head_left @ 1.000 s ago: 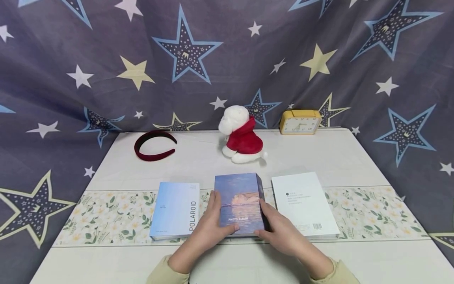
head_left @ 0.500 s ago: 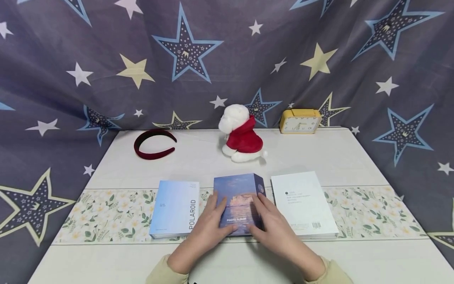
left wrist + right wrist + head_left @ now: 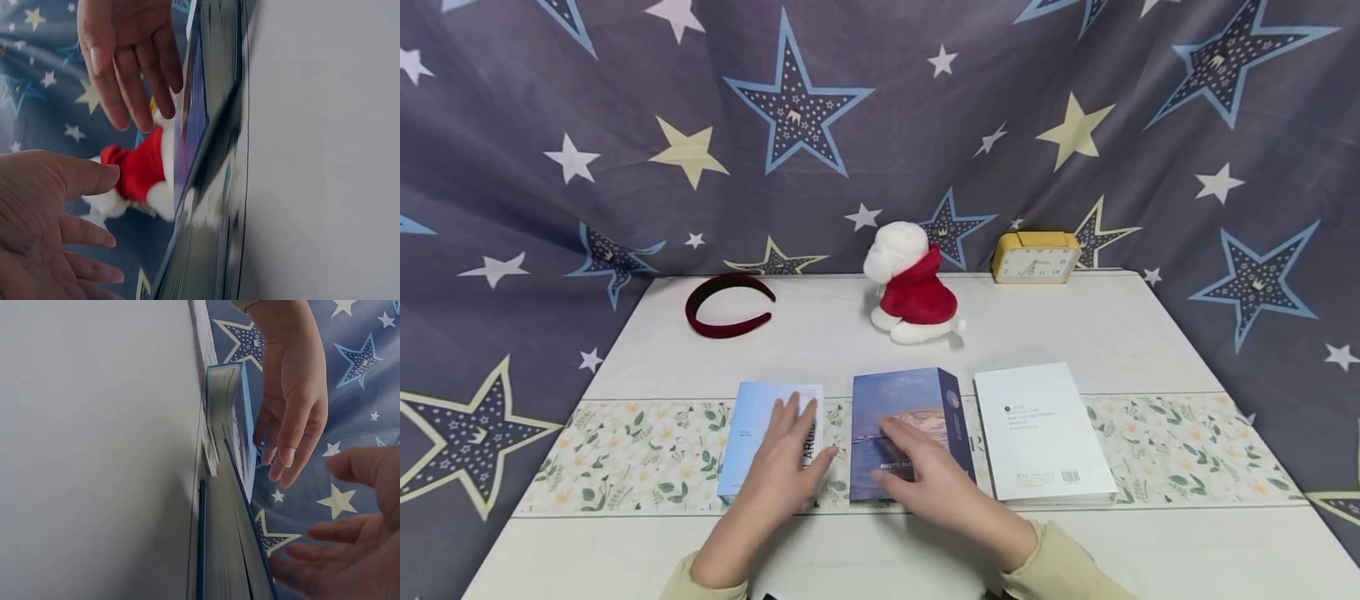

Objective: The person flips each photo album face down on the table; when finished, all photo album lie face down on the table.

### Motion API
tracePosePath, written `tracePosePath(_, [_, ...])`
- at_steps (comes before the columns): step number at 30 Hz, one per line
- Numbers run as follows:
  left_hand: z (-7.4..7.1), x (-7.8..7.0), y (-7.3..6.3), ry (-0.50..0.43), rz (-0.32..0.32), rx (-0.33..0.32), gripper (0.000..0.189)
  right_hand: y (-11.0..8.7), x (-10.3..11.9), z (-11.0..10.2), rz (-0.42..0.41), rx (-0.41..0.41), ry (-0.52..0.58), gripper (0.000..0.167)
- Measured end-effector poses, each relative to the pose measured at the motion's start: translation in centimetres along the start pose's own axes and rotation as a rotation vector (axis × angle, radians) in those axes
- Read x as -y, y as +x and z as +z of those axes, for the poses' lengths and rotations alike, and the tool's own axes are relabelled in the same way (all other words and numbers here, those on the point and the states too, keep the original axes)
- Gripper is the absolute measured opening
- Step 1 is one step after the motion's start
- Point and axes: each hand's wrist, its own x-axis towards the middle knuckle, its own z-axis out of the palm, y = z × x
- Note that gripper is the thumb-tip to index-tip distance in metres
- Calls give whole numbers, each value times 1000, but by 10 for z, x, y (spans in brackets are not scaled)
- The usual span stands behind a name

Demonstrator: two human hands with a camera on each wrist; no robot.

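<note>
My left hand (image 3: 781, 467) is over the light blue album (image 3: 747, 412) marked POLAROID, fingers spread and fairly straight. To its right lies the purple-blue photo album (image 3: 887, 396) with a sea-and-cliff picture. My right hand (image 3: 934, 482) hovers over or lightly touches its cover with loose fingers; contact is unclear from above. In the right wrist view, a dark cover edge (image 3: 247, 512) slants away from the pages. Both hands show in the left wrist view, the left hand (image 3: 44, 219) with nothing in its fingers. A white album (image 3: 1045, 433) lies beyond my right hand.
A white plush toy (image 3: 917, 292) in a red hooded top sits behind the albums. At the back left is a dark red headband (image 3: 707, 321), and a yellow clock (image 3: 1036, 258) stands at the back right. A star-patterned curtain (image 3: 880, 125) hangs behind the table.
My left hand has left the photo album's side and moved left over the POLAROID album. The right hand has shifted left from the photo album's spine onto its front, uncovering more of the spine.
</note>
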Motion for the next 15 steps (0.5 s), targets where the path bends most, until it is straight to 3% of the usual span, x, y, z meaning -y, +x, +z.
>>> tracePosePath(2, [-4, 7, -1, 42, 0, -40, 71, 6, 3, 4, 0, 56, 64, 69])
tracePosePath(7, [-9, 21, -3, 152, -21, -133, 72, 19, 11, 18, 69, 242, 384, 75])
tracePosePath(11, [-11, 29, -4, 177, -81, -127, 81, 28, 14, 30, 160, 356, 546, 79])
tracePosePath(15, [-14, 34, -5, 130, -138, -83, 88, 34, 17, 43, 201, 384, 676, 79])
